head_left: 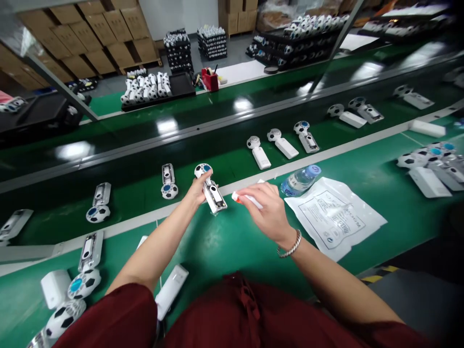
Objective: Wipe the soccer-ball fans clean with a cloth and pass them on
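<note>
My left hand (197, 190) is closed on a white device (214, 197) with a football-patterned round end. Its long body lies open, showing parts inside, and points toward me over the belt's near edge. To the right, my right hand (268, 209) pinches a slim white piece (251, 199) with an orange-red spot near its tip. Fingers hide part of that piece, so its kind is unclear. Its tip is close to the device's lower end but apart from it. A white cover (172, 290) lies on the green bench below my left forearm.
A water bottle (300, 181) and a printed plastic bag (335, 217) lie right of my right hand. Several football devices, among them a device (259, 153), rest on the green belt (217, 145). More devices are grouped at left and right. A red tape dispenser (210, 79) stands beyond.
</note>
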{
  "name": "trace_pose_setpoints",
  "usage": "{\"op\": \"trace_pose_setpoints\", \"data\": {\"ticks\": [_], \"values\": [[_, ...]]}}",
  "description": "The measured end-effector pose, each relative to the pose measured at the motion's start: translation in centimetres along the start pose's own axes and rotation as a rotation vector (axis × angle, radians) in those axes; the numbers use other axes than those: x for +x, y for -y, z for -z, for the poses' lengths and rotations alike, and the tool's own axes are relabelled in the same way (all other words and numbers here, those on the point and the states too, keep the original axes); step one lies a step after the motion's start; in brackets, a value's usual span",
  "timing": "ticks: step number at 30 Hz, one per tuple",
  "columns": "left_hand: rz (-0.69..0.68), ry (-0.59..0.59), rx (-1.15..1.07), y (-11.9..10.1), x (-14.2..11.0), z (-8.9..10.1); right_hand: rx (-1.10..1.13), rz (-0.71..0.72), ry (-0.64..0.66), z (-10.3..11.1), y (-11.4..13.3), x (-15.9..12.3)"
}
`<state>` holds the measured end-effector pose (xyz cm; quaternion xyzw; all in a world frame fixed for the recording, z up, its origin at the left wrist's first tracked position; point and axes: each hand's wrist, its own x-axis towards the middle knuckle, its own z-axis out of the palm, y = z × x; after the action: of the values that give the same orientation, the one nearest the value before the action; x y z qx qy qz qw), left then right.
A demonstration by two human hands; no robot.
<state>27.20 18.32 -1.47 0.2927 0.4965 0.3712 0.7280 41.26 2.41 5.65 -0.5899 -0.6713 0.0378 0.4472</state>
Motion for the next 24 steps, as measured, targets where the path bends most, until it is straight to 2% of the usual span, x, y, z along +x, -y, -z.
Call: {"op": "trace_pose_setpoints", "data": {"ticks": [5,8,10,12,14,15,17,18,20,24], "values": [[-0.134,-0.103,0.180,-0.9,7.8,-1.4,-0.018,-0.062,0.004,0.8,-1.9,-0.9],[-0.227,-0.193,0.334,-1.5,9.5,-1.7,-0.044,-0.086,-0.001,0.8,-2.8,-0.9],[-0.309,-0.245,0.424,-1.7,8.8,-1.0,-0.047,-0.096,-0.011,0.6,-3.4,-0.7],[-0.439,-0.303,0.556,-1.6,6.9,0.5,-0.039,-0.104,-0.017,0.2,-3.7,-0.5],[-0.584,-0.455,0.791,-1.2,4.7,2.7,-0.023,-0.109,-0.013,-0.2,-3.9,-0.2],[-0.613,-0.563,0.896,-0.9,3.7,3.9,-0.012,-0.108,-0.013,-0.5,-3.9,0.0],[-0.543,-0.734,0.972,-0.3,2.4,6.4,0.017,-0.102,-0.013,-0.9,-3.6,0.3],[-0.470,-0.763,0.925,0.0,2.1,7.5,0.032,-0.096,-0.010,-1.1,-3.4,0.5],[-0.388,-0.726,0.795,0.3,2.0,9.2,0.057,-0.081,0.004,-1.3,-2.7,0.7],[-0.525,-0.627,0.623,-1.0,0.9,10.1,0.088,-0.038,0.022,-0.9,-1.2,0.9]]}}
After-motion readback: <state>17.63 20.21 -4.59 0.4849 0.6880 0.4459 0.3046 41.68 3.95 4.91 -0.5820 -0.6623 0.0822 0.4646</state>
